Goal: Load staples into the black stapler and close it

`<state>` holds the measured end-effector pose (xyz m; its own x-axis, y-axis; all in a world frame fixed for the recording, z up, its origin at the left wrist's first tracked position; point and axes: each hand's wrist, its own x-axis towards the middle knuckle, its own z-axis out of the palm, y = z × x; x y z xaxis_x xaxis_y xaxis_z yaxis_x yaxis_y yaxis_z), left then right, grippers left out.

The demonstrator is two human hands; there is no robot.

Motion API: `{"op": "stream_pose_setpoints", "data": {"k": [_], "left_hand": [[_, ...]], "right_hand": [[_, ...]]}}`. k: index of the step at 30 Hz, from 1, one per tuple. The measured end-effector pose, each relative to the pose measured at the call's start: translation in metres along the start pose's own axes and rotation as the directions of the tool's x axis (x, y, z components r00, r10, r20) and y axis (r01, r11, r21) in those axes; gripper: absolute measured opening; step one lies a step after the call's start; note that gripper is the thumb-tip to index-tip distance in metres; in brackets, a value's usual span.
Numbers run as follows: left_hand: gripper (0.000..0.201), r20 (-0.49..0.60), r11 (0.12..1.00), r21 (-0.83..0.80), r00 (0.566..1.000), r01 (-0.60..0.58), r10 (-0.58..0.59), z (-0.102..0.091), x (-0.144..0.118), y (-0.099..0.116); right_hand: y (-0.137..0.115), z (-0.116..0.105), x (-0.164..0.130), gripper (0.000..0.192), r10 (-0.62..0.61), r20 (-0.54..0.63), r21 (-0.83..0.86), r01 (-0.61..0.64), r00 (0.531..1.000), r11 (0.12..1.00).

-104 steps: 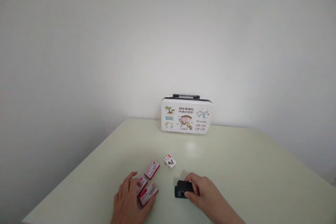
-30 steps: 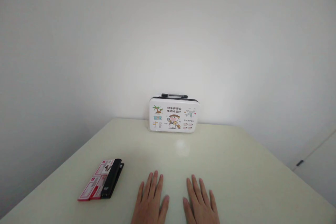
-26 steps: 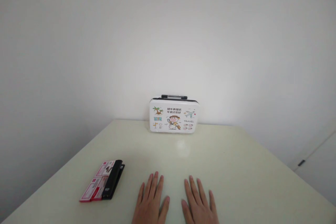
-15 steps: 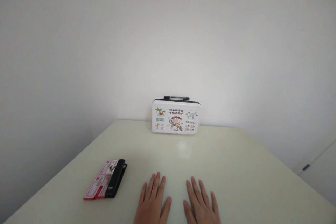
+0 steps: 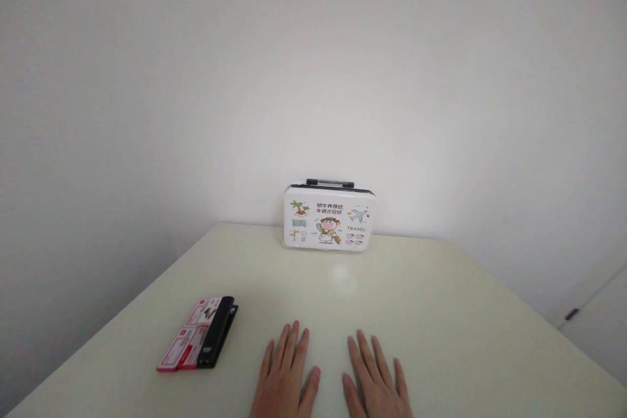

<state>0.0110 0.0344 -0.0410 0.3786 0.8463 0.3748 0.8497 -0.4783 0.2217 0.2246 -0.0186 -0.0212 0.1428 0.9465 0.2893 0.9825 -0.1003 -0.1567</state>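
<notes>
Now that the right hand (image 5: pixel 376 382) has let go of the black stapler (image 5: pixel 214 333), it lies palm down, relaxed and holding nothing, beside the equally free left hand (image 5: pixel 283 382). The small red-and-white boxes (image 5: pixel 177 347), scattered moments ago, sit packed against the stapler, left of the left hand; the gathering looks finished to me. Beyond both hands stands the white case (image 5: pixel 329 219).

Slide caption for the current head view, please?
Both hands palm-down on a table, black stapler beside small boxes, white case behind.
</notes>
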Motion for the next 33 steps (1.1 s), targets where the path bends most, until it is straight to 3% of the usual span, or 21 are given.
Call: {"op": "stream_pose_setpoints", "data": {"k": [14,33], "left_hand": [[0.064,-0.01,1.0,0.005,1.0,-0.006,0.006,0.003,0.0,-0.001],[0.06,0.006,0.992,0.127,1.0,-0.027,0.026,0.0,0.001,-0.001]], "right_hand": [[0.003,0.011,-0.001,0.056,-0.004,-0.031,0.002,0.004,1.0,1.0],[0.002,0.008,0.001,0.057,-0.001,-0.004,-0.031,0.001,1.0,1.0]]}}
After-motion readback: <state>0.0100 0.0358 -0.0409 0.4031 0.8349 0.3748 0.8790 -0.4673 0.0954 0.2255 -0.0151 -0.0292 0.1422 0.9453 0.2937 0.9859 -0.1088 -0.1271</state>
